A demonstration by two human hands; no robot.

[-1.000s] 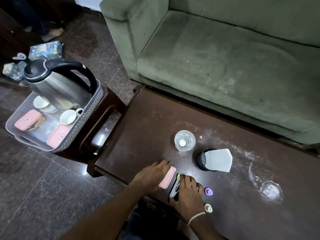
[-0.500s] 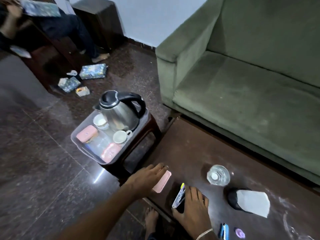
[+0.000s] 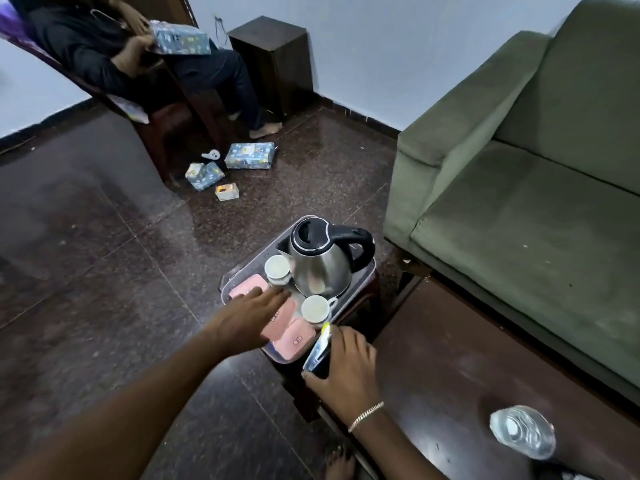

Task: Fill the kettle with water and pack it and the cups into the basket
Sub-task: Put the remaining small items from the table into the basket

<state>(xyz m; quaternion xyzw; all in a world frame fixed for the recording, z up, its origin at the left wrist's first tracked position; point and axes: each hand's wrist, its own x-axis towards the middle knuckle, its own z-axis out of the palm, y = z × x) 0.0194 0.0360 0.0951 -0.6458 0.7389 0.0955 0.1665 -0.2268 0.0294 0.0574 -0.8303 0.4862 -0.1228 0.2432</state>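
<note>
- Your left hand (image 3: 254, 315) has its fingers spread flat and loose over the basket (image 3: 242, 268), palm down on a pink case (image 3: 282, 318); whether the fingers actually pinch that case you cannot tell
- Your right hand (image 3: 348, 367) curls its fingers round a dark flat packet (image 3: 317, 351) with a yellow tip, holding it tilted at the near corner of the basket
- A thin chain bracelet (image 3: 365, 415) sits on your right wrist
- In the basket, a second pink case (image 3: 294, 339) lies at the near end, just beside your right hand, and a third pink case (image 3: 244, 289) lies at the left side, partly under your left fingertips
- The steel kettle (image 3: 320, 265) stands upright at the far end of the basket, lid shut, black handle to the right
- One white cup (image 3: 278, 268) stands touching the kettle's left side; the other white cup (image 3: 316, 309) stands in front of the kettle, near your right hand
- The basket rests on a small dark stool (image 3: 363, 299), beside the green sofa (image 3: 519, 202)
- A clear water bottle (image 3: 523, 431) lies on the dark table (image 3: 450, 358), well right of the basket
</note>
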